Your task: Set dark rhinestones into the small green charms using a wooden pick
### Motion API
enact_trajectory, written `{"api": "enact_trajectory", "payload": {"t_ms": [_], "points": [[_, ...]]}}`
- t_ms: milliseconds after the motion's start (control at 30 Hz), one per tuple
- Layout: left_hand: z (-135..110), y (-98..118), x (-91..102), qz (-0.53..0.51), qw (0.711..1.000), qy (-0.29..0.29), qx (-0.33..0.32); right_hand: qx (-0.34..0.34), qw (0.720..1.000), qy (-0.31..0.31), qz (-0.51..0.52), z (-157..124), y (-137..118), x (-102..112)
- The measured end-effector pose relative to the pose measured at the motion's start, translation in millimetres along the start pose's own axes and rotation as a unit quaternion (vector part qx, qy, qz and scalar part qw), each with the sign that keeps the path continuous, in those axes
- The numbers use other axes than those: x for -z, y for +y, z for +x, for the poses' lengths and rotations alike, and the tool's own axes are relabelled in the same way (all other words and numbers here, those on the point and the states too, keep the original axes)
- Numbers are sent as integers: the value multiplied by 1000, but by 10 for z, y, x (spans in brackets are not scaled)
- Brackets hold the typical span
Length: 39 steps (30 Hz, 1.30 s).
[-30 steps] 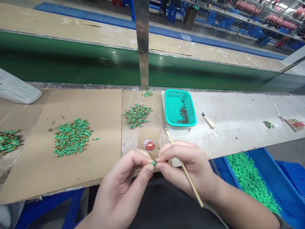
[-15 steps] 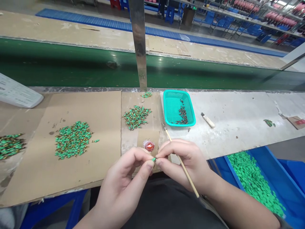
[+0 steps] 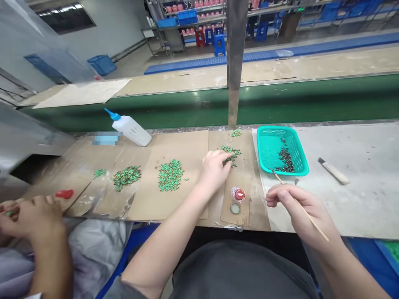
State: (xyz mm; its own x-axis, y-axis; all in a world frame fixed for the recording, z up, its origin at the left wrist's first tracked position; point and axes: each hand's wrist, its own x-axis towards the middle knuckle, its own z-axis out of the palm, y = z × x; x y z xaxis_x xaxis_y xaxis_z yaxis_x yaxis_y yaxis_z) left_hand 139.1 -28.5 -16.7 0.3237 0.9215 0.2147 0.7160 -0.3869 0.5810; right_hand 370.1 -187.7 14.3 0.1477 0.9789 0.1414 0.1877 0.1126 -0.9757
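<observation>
Left hand (image 3: 214, 169) touches green pieces (image 3: 231, 153), right hand (image 3: 296, 203) holds a brush (image 3: 278, 177)

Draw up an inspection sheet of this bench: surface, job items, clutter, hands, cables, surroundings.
surface: cardboard sheets laid on a pale bench.
job items: a pile of green-and-gold pieces; a thin wooden stick; dark pieces in a teal basket.
clutter: white squeeze bottle on its side; cream-handled tool.
hands: left hand at the pile; right hand holds the stick.
cables: nothing seen.
surroundings: a co-worker's hands at left; green conveyor belt; shelving beyond.
</observation>
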Motion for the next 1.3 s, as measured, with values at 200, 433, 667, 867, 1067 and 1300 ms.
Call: {"api": "enact_trajectory", "payload": {"t_ms": [200, 433, 667, 867, 1067, 1300], "points": [[-360, -509, 651, 106, 993, -29, 44, 6, 999, 34, 21, -136, 219, 237], [-821, -1074, 1005, 205, 976, -61, 50, -71, 994, 45, 74, -102, 250, 279], [-863, -1109, 873, 220, 975, -33, 14, 41, 999, 23, 28, 34, 190, 229], [-879, -1051, 789, 135, 991, 11, -7, -60, 991, 56, 107, 156, 378, 26], [-1033, -960, 847, 139, 988, 59, 18, -106, 981, 58, 150, 157, 515, -31], [-909, -929, 870, 195, 981, 6, 17, -121, 977, 49, 171, 154, 543, 29]]}}
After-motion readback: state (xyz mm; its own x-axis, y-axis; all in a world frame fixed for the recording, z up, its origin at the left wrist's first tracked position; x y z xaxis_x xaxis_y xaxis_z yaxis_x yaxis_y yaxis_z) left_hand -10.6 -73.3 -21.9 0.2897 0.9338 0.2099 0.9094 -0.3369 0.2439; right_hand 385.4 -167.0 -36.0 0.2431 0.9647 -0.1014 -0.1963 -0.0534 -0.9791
